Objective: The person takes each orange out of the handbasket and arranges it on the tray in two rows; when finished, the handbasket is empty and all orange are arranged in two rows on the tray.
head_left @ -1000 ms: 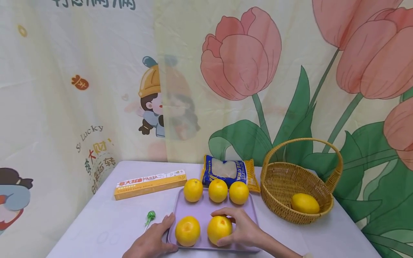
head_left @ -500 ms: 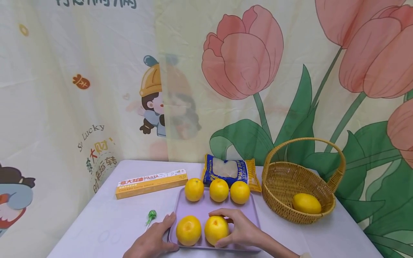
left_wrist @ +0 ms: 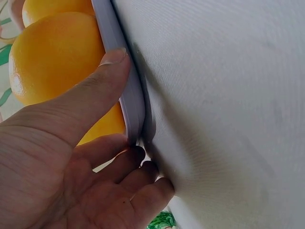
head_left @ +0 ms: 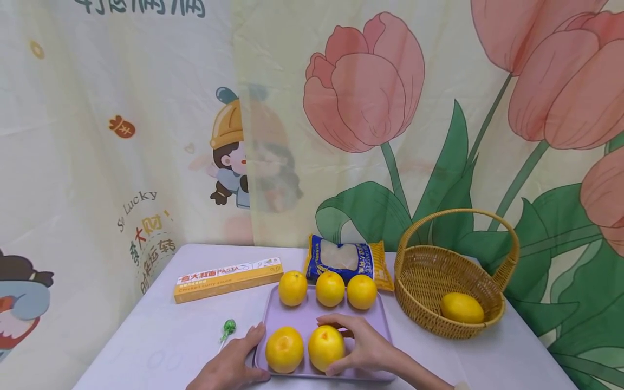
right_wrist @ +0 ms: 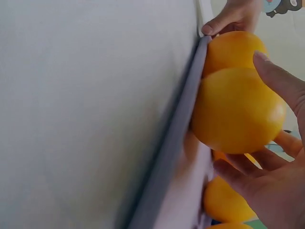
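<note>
My left hand (head_left: 229, 360) grips the front-left corner of a lilac tray (head_left: 294, 317); in the left wrist view its thumb presses on the tray's edge. My right hand (head_left: 365, 346) holds an orange (head_left: 324, 349) at the front of the tray, thumb on the near side and fingers around the far side. Another orange (head_left: 284, 350) sits just left of it, close beside the left hand. At the back of the tray stand three more oranges (head_left: 330, 289) in a row. From the right wrist the held orange (right_wrist: 238, 112) partly covers its neighbour.
A wicker basket (head_left: 414, 309) with a yellow fruit (head_left: 462, 308) inside stands to the right. Behind the tray lies a blue and yellow bag (head_left: 341, 257). A pasta box (head_left: 228, 279) and a green lollipop (head_left: 229, 326) lie on the white table at the left.
The held orange has shifted slightly left with my right hand, towards the other front orange. My left hand and the tray stay in place.
</note>
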A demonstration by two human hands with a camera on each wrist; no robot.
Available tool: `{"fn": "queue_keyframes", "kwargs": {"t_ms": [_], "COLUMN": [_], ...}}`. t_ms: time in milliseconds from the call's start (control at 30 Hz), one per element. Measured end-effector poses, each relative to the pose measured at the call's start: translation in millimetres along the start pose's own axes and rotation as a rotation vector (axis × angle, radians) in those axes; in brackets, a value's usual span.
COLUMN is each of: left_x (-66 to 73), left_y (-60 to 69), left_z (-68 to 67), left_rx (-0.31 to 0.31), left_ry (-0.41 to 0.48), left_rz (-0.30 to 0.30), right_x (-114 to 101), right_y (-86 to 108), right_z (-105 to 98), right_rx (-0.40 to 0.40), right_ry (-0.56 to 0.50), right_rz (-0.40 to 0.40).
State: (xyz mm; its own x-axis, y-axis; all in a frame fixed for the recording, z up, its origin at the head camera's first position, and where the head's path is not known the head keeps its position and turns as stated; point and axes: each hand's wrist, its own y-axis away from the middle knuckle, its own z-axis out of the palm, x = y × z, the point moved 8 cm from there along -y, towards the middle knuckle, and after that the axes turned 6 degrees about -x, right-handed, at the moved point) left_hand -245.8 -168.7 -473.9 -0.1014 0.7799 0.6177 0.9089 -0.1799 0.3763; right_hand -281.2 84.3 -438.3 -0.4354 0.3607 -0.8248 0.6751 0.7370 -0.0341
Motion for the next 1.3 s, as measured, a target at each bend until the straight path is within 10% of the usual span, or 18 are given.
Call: {"fn": "queue_keyframes", "kwargs": {"t_ms": [367, 733, 1300], "left_x": [0.4, -0.2, 2.4], "left_y": [-2.9, -0.5, 0.7], "left_z": [0.8, 0.9, 0.6], "left_rx": [-0.013, -0.008, 0.007], "left_ry": [0.012, -0.004, -0.011], "left_rz": [0.028, -0.004, 0.017], "right_x": [-40, 15, 95], "right_y": [54.9, 125.0, 140.5], "right_z": [-79, -193, -228], "right_rx": [0.013, 0.195, 0.108], "right_ry": [0.074, 0.332, 0.507], "right_rz": [-0.206, -0.042, 0.387]}}
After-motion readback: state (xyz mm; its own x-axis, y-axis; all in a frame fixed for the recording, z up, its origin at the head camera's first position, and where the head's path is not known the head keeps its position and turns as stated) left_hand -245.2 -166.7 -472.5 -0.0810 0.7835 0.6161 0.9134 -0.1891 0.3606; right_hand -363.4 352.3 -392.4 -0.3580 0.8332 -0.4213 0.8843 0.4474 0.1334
